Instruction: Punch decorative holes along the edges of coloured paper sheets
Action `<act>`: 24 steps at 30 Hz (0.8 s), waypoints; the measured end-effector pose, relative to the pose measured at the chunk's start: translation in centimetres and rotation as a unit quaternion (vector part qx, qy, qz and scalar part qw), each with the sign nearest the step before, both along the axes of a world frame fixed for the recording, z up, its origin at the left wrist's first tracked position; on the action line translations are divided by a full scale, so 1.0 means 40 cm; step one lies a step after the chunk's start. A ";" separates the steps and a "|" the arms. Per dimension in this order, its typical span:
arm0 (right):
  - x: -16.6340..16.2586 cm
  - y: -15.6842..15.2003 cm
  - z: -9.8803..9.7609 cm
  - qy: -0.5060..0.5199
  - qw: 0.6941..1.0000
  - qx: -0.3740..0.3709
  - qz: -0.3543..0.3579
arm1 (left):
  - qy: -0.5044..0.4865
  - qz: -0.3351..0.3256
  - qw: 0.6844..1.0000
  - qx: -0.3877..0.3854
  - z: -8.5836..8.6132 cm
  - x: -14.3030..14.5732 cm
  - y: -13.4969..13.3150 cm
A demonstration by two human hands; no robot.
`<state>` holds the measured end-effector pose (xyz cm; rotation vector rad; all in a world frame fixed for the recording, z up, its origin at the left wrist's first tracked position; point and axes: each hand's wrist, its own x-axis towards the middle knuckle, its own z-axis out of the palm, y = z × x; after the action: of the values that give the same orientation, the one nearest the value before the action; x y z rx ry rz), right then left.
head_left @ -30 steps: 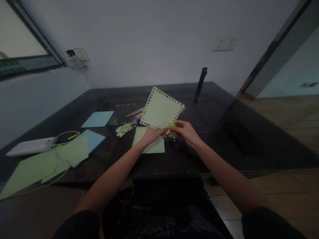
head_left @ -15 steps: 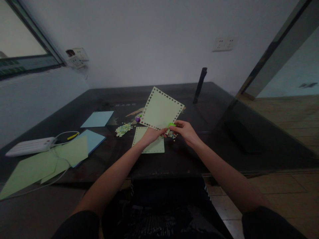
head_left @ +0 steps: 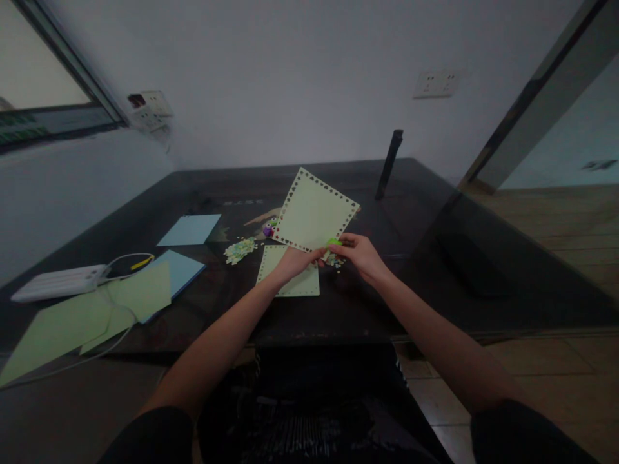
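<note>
My left hand (head_left: 298,263) grips the near edge of a pale green paper sheet (head_left: 316,209), tilted above the table, with small shapes punched along its border. My right hand (head_left: 360,253) is closed on a small bright green craft punch (head_left: 333,243) at the sheet's near right corner. Beneath my left hand lies a second sheet with a punched border (head_left: 271,259). Small paper cutouts (head_left: 337,261) are scattered below the punch. Partly hidden behind the held sheet are purple and green craft punches (head_left: 269,229).
A heap of paper cutouts (head_left: 240,250) sits left of centre. Farther left are a blue sheet (head_left: 191,230), green sheets (head_left: 72,322) and a white power strip (head_left: 60,283) with its cable. A black upright object (head_left: 389,164) stands at the back right; a dark flat object (head_left: 471,267) lies right.
Almost nothing differs. Both hands keep their hold on the sheet and the green craft punch; the view has shifted very slightly.
</note>
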<state>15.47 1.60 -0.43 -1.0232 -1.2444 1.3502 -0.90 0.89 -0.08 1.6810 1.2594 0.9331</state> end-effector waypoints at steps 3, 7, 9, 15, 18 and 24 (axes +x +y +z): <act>0.000 0.000 -0.002 -0.011 1.000 0.006 0.000 | 0.001 0.005 1.000 0.001 0.005 0.002 -0.006; 0.001 0.000 -0.003 -0.028 0.999 0.022 0.005 | 0.009 0.014 1.000 -0.007 0.011 0.003 -0.012; 0.002 0.000 -0.005 -0.033 0.999 0.028 0.006 | 0.013 0.013 1.000 -0.012 0.011 0.002 -0.011; 0.000 0.003 -0.010 -0.034 0.999 0.041 0.008 | 0.009 0.007 1.000 -0.012 0.001 0.001 -0.002; 0.000 0.004 -0.009 -0.030 0.999 0.043 0.012 | 0.001 0.010 1.000 -0.013 0.001 0.003 0.000; 0.001 0.009 -0.014 0.001 0.999 0.033 0.012 | -0.009 0.010 1.000 0.010 -0.002 0.002 0.007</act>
<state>15.51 1.94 -1.01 -0.9626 -1.2945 1.3199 -0.83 1.17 -0.17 1.6751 1.2604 0.9734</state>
